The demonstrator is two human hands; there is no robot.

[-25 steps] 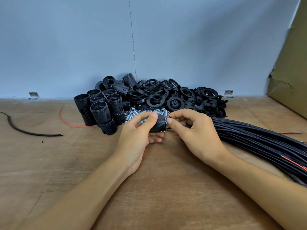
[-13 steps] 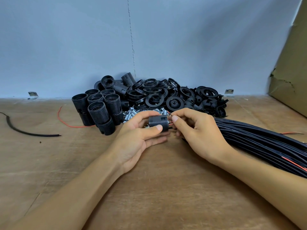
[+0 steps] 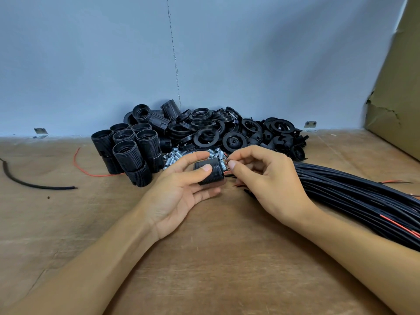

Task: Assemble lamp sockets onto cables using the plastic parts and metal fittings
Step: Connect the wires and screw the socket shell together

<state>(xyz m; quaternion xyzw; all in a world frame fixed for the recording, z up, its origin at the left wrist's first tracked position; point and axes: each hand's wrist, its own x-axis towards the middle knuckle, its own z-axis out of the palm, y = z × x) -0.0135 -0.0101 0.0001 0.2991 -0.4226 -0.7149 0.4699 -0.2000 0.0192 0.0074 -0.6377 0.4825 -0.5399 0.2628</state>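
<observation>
My left hand (image 3: 181,192) grips a black threaded lamp socket (image 3: 208,170) lying sideways, thumb on top and fingers underneath. My right hand (image 3: 268,183) pinches thin red wire ends (image 3: 227,160) at the socket's right end, just above the wooden table. A black cable end (image 3: 229,176) runs from under my right hand toward the socket. Behind my hands lies a small heap of silver metal fittings (image 3: 177,156).
Upright black threaded sockets (image 3: 129,153) stand at the left of the pile, with black plastic rings and caps (image 3: 227,130) heaped against the blue wall. A thick bundle of black cables (image 3: 363,196) lies to the right. A loose black cable piece (image 3: 27,181) and a red wire (image 3: 91,171) lie left. Cardboard (image 3: 400,87) leans at far right.
My left hand has turned the socket so its side faces up and drawn it slightly nearer. My right hand's fingers have shifted from the socket's end to pinching the red wires there.
</observation>
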